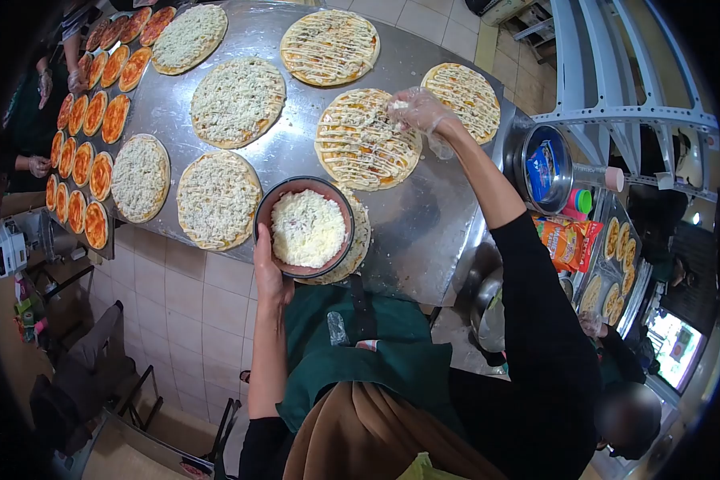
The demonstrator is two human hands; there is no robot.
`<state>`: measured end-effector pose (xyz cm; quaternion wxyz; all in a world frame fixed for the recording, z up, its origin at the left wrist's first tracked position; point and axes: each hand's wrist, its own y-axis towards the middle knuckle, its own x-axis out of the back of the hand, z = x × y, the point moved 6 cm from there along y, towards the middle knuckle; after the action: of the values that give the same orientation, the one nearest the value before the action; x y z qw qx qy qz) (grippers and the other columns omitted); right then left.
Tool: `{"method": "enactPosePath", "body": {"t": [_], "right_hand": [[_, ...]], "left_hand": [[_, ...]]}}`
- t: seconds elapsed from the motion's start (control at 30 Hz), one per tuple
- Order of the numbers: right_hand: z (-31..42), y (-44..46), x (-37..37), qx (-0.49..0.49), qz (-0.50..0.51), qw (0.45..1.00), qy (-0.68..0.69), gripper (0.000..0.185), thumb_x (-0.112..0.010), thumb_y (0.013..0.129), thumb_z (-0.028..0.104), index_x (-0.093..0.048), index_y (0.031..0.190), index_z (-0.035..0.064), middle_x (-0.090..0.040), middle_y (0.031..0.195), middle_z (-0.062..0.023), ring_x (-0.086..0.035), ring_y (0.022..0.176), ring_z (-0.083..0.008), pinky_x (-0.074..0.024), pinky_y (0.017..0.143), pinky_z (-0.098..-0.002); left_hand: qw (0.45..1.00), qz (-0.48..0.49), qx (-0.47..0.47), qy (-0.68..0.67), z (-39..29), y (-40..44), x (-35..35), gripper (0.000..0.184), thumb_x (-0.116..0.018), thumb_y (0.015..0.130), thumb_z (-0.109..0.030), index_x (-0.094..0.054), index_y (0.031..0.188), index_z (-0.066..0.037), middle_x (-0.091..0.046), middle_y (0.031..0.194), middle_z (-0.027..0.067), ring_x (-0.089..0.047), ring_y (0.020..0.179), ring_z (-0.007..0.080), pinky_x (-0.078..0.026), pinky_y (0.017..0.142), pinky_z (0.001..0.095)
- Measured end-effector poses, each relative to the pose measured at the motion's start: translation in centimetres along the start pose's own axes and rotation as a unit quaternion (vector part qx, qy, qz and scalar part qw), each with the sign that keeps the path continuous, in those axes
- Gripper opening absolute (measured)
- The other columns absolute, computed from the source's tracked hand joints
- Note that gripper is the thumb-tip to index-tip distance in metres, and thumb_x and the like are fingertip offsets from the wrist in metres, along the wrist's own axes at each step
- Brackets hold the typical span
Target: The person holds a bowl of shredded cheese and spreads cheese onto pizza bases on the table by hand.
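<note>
My bare left hand (270,270) grips the side of a round bowl (346,227) with a pinkish inside. White grated cheese (307,229) fills much of it. The bowl is held above a pizza (362,244) at the table's near edge and hides most of it. Over the upper right of a sauce-striped pizza (364,144), my right hand (421,114) in a clear plastic glove has its fingers closed on a little grated cheese. Another striped pizza (466,102) lies just right of that hand.
Cheese-covered pizzas (237,102) and a striped pizza (330,46) lie on the metal table (424,216). Small sauced bases (116,118) stand in rows at left, near other people's gloved hands. A metal pot (566,160) and an orange packet (562,242) are at right.
</note>
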<state>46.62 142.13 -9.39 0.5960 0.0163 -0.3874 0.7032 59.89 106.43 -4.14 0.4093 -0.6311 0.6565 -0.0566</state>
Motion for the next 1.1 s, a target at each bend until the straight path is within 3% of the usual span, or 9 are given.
{"method": "enactPosePath", "body": {"t": [0.03,0.13,0.23,0.33,0.43,0.53,0.73,0.83,1.1], "right_hand": [[-0.5,-0.7,-0.2,-0.044,0.020,0.998,0.031,0.030,-0.068,0.080,0.018,-0.069,0.109,0.0132,-0.069,0.094,-0.0138,-0.064,0.086,-0.0264,-0.0501,0.077,-0.0392],[0.6,-2.6,-0.4,0.070,0.020,0.990,-0.119,0.030,-0.069,0.083,0.023,-0.067,0.110,0.0104,-0.067,0.097,-0.0135,-0.064,0.087,-0.0286,-0.0500,0.081,-0.0407],[0.8,-3.4,-0.5,0.081,-0.043,0.986,-0.137,0.031,-0.067,0.086,0.026,-0.066,0.111,0.0083,-0.065,0.102,-0.0126,-0.063,0.091,-0.0291,-0.0498,0.084,-0.0410],[2.3,-4.5,-0.1,-0.033,-0.034,0.998,0.043,0.031,-0.062,0.089,0.028,-0.066,0.111,0.0072,-0.065,0.107,-0.0132,-0.062,0.099,-0.0309,-0.0487,0.089,-0.0406],[2.4,-2.5,0.7,0.067,-0.101,0.980,-0.160,0.031,-0.058,0.090,0.030,-0.066,0.110,0.0073,-0.065,0.109,-0.0158,-0.062,0.102,-0.0324,-0.0481,0.091,-0.0399],[4.3,-1.7,0.5,0.136,-0.106,0.947,-0.271,0.030,-0.055,0.091,0.028,-0.066,0.110,0.0072,-0.066,0.108,-0.0170,-0.063,0.100,-0.0333,-0.0484,0.090,-0.0396],[6.7,0.2,-0.4,0.151,-0.071,0.958,-0.233,0.026,-0.050,0.089,0.012,-0.067,0.108,0.0082,-0.068,0.106,-0.0180,-0.064,0.099,-0.0337,-0.0494,0.087,-0.0394],[7.1,1.0,-1.3,0.171,-0.119,0.948,-0.242,0.026,-0.047,0.089,0.008,-0.067,0.106,0.0066,-0.068,0.102,-0.0175,-0.064,0.096,-0.0336,-0.0500,0.084,-0.0407],[7.9,0.7,-4.9,0.246,-0.108,0.924,-0.272,0.016,-0.056,0.090,0.014,-0.065,0.097,0.0025,-0.065,0.094,-0.0178,-0.064,0.087,-0.0331,-0.0519,0.076,-0.0402]], "left_hand": [[1.000,-0.003,-0.003,-0.006,-0.1,-0.1,0.1,0.058,-0.040,0.102,-0.045,-0.042,0.139,0.000,-0.054,0.133,0.0143,-0.057,0.118,0.0239,-0.049,0.099,0.0388],[1.000,-0.003,-0.007,-0.010,-0.3,-0.3,0.3,0.059,-0.040,0.102,-0.045,-0.039,0.141,0.000,-0.051,0.137,0.0149,-0.054,0.123,0.0244,-0.046,0.103,0.0385],[1.000,0.001,-0.013,-0.009,-0.8,-0.6,-0.2,0.060,-0.041,0.102,-0.046,-0.038,0.141,0.000,-0.048,0.139,0.0150,-0.052,0.125,0.0242,-0.044,0.105,0.0382],[1.000,0.005,-0.007,-0.011,-1.0,-0.7,-0.3,0.061,-0.042,0.102,-0.046,-0.038,0.141,0.000,-0.048,0.139,0.0148,-0.052,0.125,0.0242,-0.044,0.105,0.0383],[1.000,0.005,-0.007,-0.015,-1.2,-0.8,-0.5,0.061,-0.042,0.102,-0.046,-0.038,0.141,0.000,-0.049,0.139,0.0147,-0.052,0.125,0.0242,-0.044,0.105,0.0383],[1.000,0.000,-0.008,-0.017,-1.2,-1.0,-0.3,0.061,-0.042,0.102,-0.046,-0.038,0.141,0.000,-0.049,0.139,0.0147,-0.052,0.125,0.0243,-0.044,0.105,0.0384],[1.000,-0.013,-0.004,-0.021,-1.1,-1.6,0.9,0.060,-0.041,0.102,-0.045,-0.037,0.143,-0.001,-0.047,0.141,0.0142,-0.050,0.127,0.0250,-0.042,0.107,0.0390],[0.999,-0.015,-0.004,-0.028,-1.0,-1.7,1.5,0.060,-0.041,0.102,-0.044,-0.035,0.145,-0.003,-0.045,0.144,0.0127,-0.048,0.129,0.0259,-0.039,0.109,0.0401],[0.999,-0.023,-0.009,-0.037,-0.8,-2.2,2.3,0.059,-0.042,0.102,-0.043,-0.035,0.144,-0.002,-0.046,0.143,0.0133,-0.050,0.128,0.0258,-0.040,0.108,0.0398]]}}
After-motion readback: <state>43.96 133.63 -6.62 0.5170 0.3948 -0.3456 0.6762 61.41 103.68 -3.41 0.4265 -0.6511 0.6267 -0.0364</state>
